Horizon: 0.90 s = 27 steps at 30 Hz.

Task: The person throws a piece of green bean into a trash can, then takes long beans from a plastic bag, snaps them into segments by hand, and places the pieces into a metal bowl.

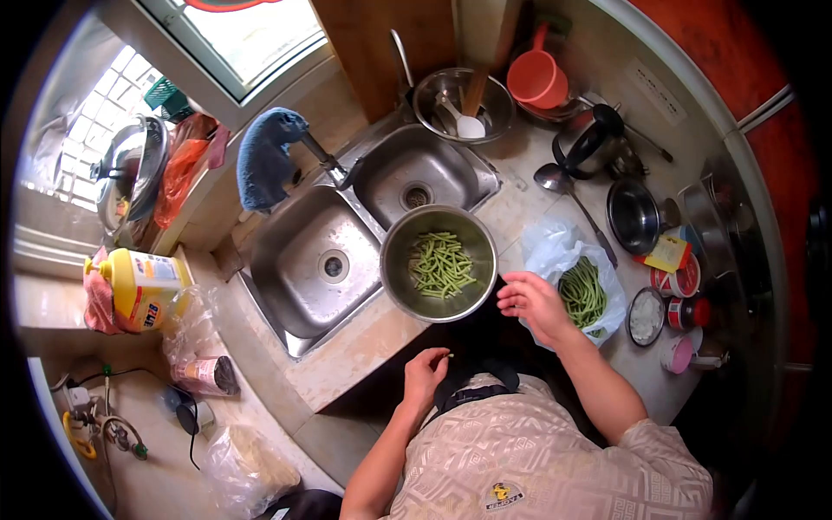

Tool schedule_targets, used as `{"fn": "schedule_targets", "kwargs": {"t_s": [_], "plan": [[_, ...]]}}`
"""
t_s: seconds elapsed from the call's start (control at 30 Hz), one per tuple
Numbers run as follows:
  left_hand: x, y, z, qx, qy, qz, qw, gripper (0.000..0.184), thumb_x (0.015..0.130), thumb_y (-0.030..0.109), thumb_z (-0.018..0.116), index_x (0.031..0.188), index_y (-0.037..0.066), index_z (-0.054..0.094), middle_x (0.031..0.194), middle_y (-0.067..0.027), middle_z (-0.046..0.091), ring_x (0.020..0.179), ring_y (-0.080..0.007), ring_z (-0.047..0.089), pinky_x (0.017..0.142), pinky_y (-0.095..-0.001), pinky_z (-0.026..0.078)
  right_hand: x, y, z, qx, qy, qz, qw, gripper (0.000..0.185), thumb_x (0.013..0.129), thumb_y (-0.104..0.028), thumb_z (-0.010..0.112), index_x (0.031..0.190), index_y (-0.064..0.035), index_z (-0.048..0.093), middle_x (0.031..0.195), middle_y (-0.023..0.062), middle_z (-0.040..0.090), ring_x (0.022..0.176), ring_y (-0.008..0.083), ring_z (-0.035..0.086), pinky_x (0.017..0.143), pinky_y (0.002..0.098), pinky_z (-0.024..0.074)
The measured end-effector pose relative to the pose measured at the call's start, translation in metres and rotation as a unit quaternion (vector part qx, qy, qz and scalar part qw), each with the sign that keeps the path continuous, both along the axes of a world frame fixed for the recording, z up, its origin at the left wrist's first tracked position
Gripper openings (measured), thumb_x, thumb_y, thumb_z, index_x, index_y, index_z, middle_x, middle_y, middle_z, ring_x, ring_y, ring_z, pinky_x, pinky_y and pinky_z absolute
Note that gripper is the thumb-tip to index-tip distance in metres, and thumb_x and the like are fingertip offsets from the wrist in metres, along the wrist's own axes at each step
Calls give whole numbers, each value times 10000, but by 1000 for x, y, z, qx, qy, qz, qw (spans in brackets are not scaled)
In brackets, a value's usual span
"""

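Observation:
My left hand (425, 379) is low in front of my body, below the steel pot. Its fingers are closed in a pinch, with a tiny pale bit at the tips that is too small to name. My right hand (534, 305) hovers between the pot and the plastic bag, fingers stretched out and holding nothing visible. Short cut green beans (440, 264) lie in the bottom of the steel pot (392, 286), which stands at the counter's edge by the sink. Long whole green beans (582, 296) fill the open plastic bag (548, 244) to the right.
A double sink (286, 260) lies behind and left of the pot, its faucet draped with a blue cloth (267, 156). At right are a ladle (555, 178), a black bowl (633, 215), a bowl of white pieces (646, 317) and several jars. A yellow jug (152, 290) stands left.

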<state>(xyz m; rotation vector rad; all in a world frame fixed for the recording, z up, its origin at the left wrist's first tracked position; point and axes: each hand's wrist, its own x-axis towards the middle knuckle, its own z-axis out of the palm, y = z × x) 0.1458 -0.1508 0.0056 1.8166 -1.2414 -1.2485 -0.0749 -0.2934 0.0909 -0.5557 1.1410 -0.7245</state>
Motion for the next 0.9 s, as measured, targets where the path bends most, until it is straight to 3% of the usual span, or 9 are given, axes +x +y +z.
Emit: {"fn": "schedule_targets", "kwargs": {"t_s": [0.2, 0.3, 0.43, 0.5, 0.57, 0.6, 0.63, 0.7, 0.9], "plan": [[-31, -8, -72, 69, -11, -128, 989, 401, 816, 153, 611, 1207, 61, 609, 950, -176, 679, 836, -291, 671, 784, -351, 519, -71, 26, 9, -45, 71, -64, 994, 215, 953, -150, 471, 1070, -5, 577, 871, 71, 631, 757, 134, 615, 720, 273, 521], [-42, -10, -95, 73, -18, -163, 984, 400, 818, 145, 603, 1208, 56, 606, 955, -194, 676, 859, -305, 672, 794, -362, 518, -94, 36, 8, -58, 94, -102, 989, 208, 953, -149, 477, 1064, -6, 579, 878, 70, 635, 750, 126, 614, 713, 262, 516], [-41, 1, -122, 31, -25, -174, 984, 302, 863, 149, 567, 1132, 35, 645, 927, -191, 685, 828, -304, 680, 777, -363, 527, -117, 45, -4, -85, 151, -116, 978, 207, 953, -133, 480, 1084, -5, 576, 882, 67, 636, 768, 129, 619, 728, 273, 519], [-40, -9, -86, 106, 31, -150, 983, 228, 924, 182, 534, 974, 12, 677, 733, -128, 686, 688, -224, 690, 660, -318, 531, -125, 48, -15, -118, 208, -119, 964, 215, 943, -132, 513, 1083, 13, 587, 911, 68, 649, 776, 128, 623, 730, 262, 514], [-35, -15, -65, 88, -33, -169, 981, 283, 923, 241, 554, 834, 10, 690, 668, -150, 650, 625, -237, 665, 612, -346, 506, -139, 55, -37, -179, 349, -39, 919, 243, 935, -150, 533, 1090, 29, 584, 901, 81, 659, 767, 147, 629, 733, 271, 510], [-30, -17, -57, 88, -94, -189, 974, 365, 919, 310, 561, 768, -1, 679, 628, -189, 607, 624, -266, 661, 603, -386, 490, -139, 54, -21, -222, 452, 22, 864, 252, 882, -165, 571, 1055, 17, 591, 934, 171, 632, 811, 291, 643, 754, 361, 513], [-26, -16, -58, 120, -113, -170, 972, 430, 914, 370, 563, 735, -7, 668, 611, -224, 567, 588, -287, 628, 602, -404, 474, -143, 54, -24, -213, 518, 70, 825, 246, 880, -167, 563, 1039, 19, 591, 959, 185, 618, 844, 319, 630, 772, 385, 506], [-15, -17, -54, 144, -82, -156, 974, 398, 906, 352, 590, 776, -16, 667, 618, -195, 592, 560, -224, 590, 592, -357, 469, -151, 54, -36, -186, 640, 162, 727, 237, 876, -171, 547, 1006, 22, 590, 1008, 214, 591, 911, 374, 605, 807, 434, 492], [-11, -6, -42, 108, 20, -128, 986, 287, 891, 246, 639, 884, -40, 659, 665, -64, 633, 615, -91, 549, 593, -270, 460, -155, 32, -54, -202, 684, 167, 681, 215, 832, -174, 579, 949, 6, 577, 1016, 215, 571, 929, 410, 586, 786, 502, 476]]}}
